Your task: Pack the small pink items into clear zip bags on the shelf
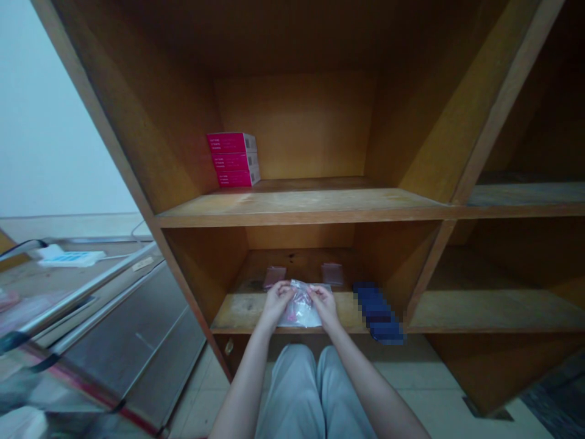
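Observation:
Both my hands pinch the top edge of a clear plastic bag (pixel 300 309) at the front of the lower shelf. My left hand (pixel 278 299) grips its left side and my right hand (pixel 323 302) its right side, fingers closed on the film. Something pinkish shows through the plastic, too unclear to name. Behind my left hand lies a small flat pinkish packet (pixel 275 276). Farther right, behind my right hand, is another flat packet (pixel 332 274). A blue pixelated item (pixel 378 312) lies right of my right hand, reaching over the shelf's front edge.
Three pink boxes (pixel 233 160) are stacked at the left of the upper shelf (pixel 311 206). A wooden divider (pixel 432 271) bounds the lower compartment on the right. At left stands a metal-edged table (pixel 114 277) with a white power strip (pixel 73 258).

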The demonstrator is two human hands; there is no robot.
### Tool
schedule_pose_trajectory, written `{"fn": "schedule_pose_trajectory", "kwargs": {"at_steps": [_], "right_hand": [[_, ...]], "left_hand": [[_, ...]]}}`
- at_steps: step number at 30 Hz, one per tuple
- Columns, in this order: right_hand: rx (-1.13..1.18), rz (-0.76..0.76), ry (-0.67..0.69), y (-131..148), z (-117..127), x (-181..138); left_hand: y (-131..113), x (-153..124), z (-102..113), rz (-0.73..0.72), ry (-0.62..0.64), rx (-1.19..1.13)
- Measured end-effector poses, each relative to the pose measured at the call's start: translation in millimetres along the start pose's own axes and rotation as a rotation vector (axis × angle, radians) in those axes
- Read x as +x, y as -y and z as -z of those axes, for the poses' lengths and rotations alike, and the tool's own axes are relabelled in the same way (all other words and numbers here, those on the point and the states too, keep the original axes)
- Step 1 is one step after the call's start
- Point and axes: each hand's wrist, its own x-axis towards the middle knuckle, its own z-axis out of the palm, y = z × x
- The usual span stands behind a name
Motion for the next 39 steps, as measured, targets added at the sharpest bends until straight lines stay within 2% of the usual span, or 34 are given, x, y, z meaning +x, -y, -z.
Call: {"fn": "schedule_pose_trajectory", "kwargs": {"at_steps": [8,13,32,39], "right_hand": [[-0.017,-0.106,0.062,-1,-1,-2],[-0.029,-0.121,0.05,-3,1,-2],[-0.051,-0.131,0.043,1,-1,-2],[-0.075,-0.112,0.07,-2,0,-2]], "left_hand": [[19,3,14,0.065,0.074,-0.092],[27,-1,15,0.088,0.136,-0.152],[34,0,16,0.027,0.01,-0.117],[31,-1,16,0.071,0.124,-0.113]]}}
